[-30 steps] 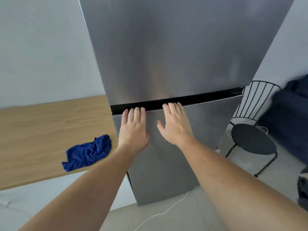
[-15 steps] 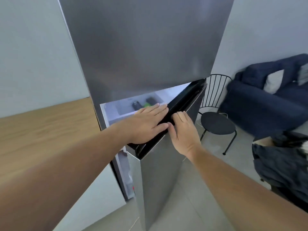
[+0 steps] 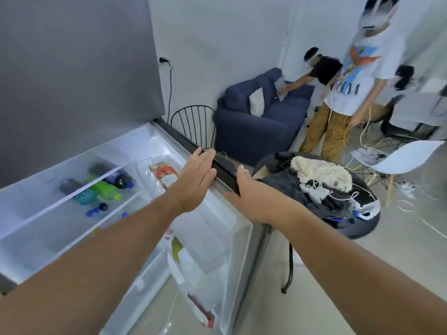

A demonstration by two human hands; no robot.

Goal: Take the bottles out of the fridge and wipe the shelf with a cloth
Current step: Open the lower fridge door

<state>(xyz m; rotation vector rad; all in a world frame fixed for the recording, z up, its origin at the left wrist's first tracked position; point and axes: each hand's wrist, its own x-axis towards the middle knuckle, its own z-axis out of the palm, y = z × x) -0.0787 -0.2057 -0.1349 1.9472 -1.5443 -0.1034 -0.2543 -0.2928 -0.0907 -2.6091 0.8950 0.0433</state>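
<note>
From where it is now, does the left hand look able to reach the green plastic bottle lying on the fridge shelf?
Probably yes. The left hand rests flat on the open fridge door, holding nothing, and the green plastic bottle lies near the shelf front, with nothing between them.

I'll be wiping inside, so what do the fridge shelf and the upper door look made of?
The shelf looks like clear glass or hard plastic: the bottles show through it. The upper door looks like brushed grey metal, matte with a soft sheen, though it could be a coating.
</note>
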